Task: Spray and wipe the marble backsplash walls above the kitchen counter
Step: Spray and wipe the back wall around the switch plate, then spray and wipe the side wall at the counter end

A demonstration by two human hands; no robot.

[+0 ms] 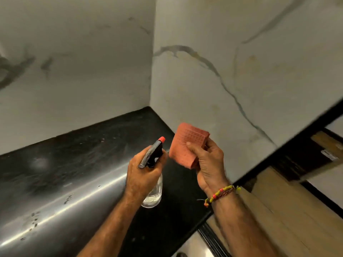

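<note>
Spray bottle at lower centre of the frame, held in the air over the black counter. Long axis near upright, leaning slightly; clear round body at the bottom, black trigger head on top. Red nozzle tip points up and to the right, toward the folded cloth and the right-hand marble wall. Bottle body is transparent; a little clear liquid sits in its base, level hard to judge. Left hand wraps the neck of the bottle from the left, fingers curled tight round it below the trigger head; whether a finger lies on the trigger itself I cannot tell. Right hand, just right of centre, pinches a folded salmon-pink cloth, waffle textured, thumb across its front face and the other fingers clamped behind. Cloth stands roughly on edge, its long side running from lower centre to upper right, just beside the nozzle but not touching it. Beaded thread bracelet on the right wrist. Left-hand marble wall fills the upper left, grey veined; the two walls meet in a corner at upper centre, above the far end of the counter. A steel surface with dark specks runs across the lower left. Wooden boards at lower right.
</note>
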